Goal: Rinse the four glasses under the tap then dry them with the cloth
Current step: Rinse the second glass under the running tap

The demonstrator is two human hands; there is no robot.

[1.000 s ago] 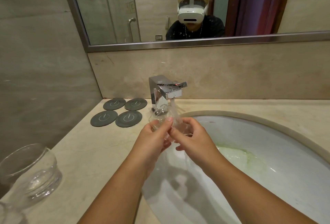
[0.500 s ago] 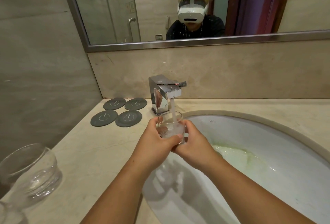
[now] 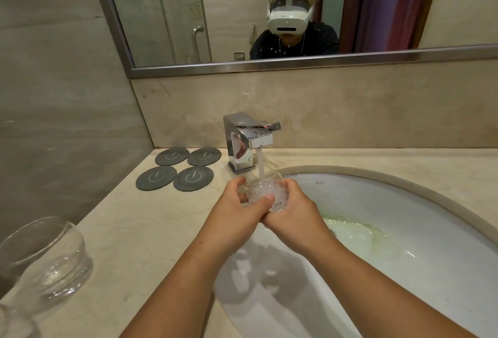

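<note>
We've got both hands wrapped round the glass [image 3: 265, 192], left hand [image 3: 237, 209] and right hand [image 3: 295, 209] gripping it upright over the sink [image 3: 404, 230], tap [image 3: 249, 141] water pouring straight in.

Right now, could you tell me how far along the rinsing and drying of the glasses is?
Done: nothing clearly; I cannot tell whether the counter glass or the corner glass is rinsed. In hand: the left hand and right hand hold one glass under the running tap, water filling it. Left: likely more rinsing, then drying; no cloth is in view.
</note>
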